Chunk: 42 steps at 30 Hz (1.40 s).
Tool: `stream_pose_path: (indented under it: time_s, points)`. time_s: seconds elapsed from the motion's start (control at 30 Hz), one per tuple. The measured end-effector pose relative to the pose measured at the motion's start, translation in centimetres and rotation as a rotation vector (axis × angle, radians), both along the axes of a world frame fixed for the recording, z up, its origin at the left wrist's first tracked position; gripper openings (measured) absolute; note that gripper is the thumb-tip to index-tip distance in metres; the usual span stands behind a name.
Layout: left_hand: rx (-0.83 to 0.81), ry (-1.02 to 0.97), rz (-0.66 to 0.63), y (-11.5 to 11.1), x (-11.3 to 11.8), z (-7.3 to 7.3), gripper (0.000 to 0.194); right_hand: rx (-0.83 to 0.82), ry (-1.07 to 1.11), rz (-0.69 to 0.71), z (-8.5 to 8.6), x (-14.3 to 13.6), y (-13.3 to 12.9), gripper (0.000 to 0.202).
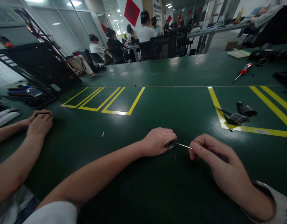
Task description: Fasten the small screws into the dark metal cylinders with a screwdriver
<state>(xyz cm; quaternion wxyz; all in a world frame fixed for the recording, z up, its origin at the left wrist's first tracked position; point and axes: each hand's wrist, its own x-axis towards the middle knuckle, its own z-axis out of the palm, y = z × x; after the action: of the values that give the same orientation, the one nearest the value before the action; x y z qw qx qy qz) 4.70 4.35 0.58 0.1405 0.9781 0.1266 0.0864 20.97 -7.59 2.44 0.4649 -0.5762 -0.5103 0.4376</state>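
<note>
My left hand (157, 141) is closed around a dark cylindrical part, its round open end (170, 144) facing right out of the fist. The rest of that part is hidden by my fingers. In my right hand (218, 158) is a screwdriver with a thin metal shaft (183, 145). Its dark handle shows only slightly under the palm. The shaft points left, and its tip is at the part's open end; whether it is inside I cannot tell. A tiny dark piece (174, 157) lies on the green table (143, 186) just below.
Dark metal cylindrical parts (247, 110) lie at right by yellow tape (257, 130). Farther back are a red-handled screwdriver (245, 70) and black equipment (269, 55). A co-worker's hands (40, 123) rest at left, near a black rack (40, 68). Several people sit beyond the table.
</note>
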Motion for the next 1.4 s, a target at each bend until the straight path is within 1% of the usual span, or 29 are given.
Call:
stream_pose_path:
  time_s: [0.07, 0.1, 0.17, 0.23, 0.37, 0.5, 0.6, 0.67, 0.73, 0.77, 0.83, 0.93, 0.97, 1.03, 1.1, 1.27, 1.33, 1.4]
  points:
    - [0.054, 0.028, -0.001, -0.1, 0.0, -0.1, 0.006, 0.082, -0.195, 0.063, 0.4, -0.3, -0.6, 0.023]
    - [0.082, 0.042, -0.002, -0.2, 0.1, -0.1, 0.007, 0.112, -0.252, 0.091, 0.6, -0.5, -0.8, 0.023]
    - [0.124, 0.059, -0.006, -0.3, 0.1, -0.1, 0.007, 0.127, -0.275, 0.117, 0.8, -0.5, -0.9, 0.023]
    - [0.122, 0.051, -0.014, -0.3, 0.1, -0.1, 0.007, 0.071, -0.204, 0.094, 0.6, -0.2, -0.6, 0.025]
    - [0.026, 0.021, -0.015, -0.1, 0.0, 0.0, 0.006, -0.053, 0.09, 0.013, -0.1, 0.6, 0.5, 0.027]
    - [-0.04, -0.001, -0.007, 0.2, -0.1, 0.0, 0.004, -0.153, 0.329, -0.07, -0.2, 0.6, 1.1, 0.026]
    - [-0.07, -0.006, -0.014, 0.2, -0.1, 0.0, 0.004, -0.214, 0.447, -0.082, -0.1, 0.3, 1.2, 0.025]
    - [-0.079, 0.004, -0.018, 0.2, -0.1, 0.0, 0.004, -0.222, 0.46, -0.079, -0.2, 0.4, 1.2, 0.025]
    - [-0.07, 0.009, -0.017, 0.2, -0.1, 0.0, 0.004, -0.179, 0.384, -0.073, -0.2, 0.4, 1.0, 0.025]
    - [-0.06, 0.011, -0.015, 0.1, -0.1, 0.0, 0.004, -0.14, 0.31, -0.064, -0.2, 0.5, 0.9, 0.025]
    - [-0.025, 0.018, -0.015, 0.0, -0.1, -0.1, 0.005, -0.06, 0.107, -0.03, 0.0, 0.4, 0.3, 0.026]
    - [0.069, 0.027, -0.027, -0.2, 0.0, -0.2, 0.008, 0.067, -0.183, 0.061, 0.6, 0.0, -0.5, 0.025]
    - [0.103, 0.035, -0.031, -0.2, 0.0, -0.2, 0.008, 0.102, -0.239, 0.089, 0.8, -0.2, -0.7, 0.025]
    - [0.146, 0.061, -0.037, -0.3, 0.0, -0.1, 0.009, 0.129, -0.269, 0.117, 0.9, -0.3, -0.9, 0.025]
    - [0.139, 0.082, -0.041, -0.3, 0.0, 0.0, 0.009, 0.084, -0.206, 0.09, 0.6, 0.0, -0.6, 0.027]
    - [0.019, 0.048, -0.043, 0.0, -0.1, 0.2, 0.005, -0.089, 0.161, -0.004, -0.3, 0.7, 0.7, 0.028]
    - [-0.008, 0.024, -0.04, 0.0, -0.1, 0.2, 0.005, -0.124, 0.226, -0.022, -0.4, 0.6, 0.9, 0.027]
    - [-0.019, 0.004, -0.038, 0.0, -0.1, 0.1, 0.005, -0.132, 0.246, -0.019, -0.4, 0.5, 0.9, 0.027]
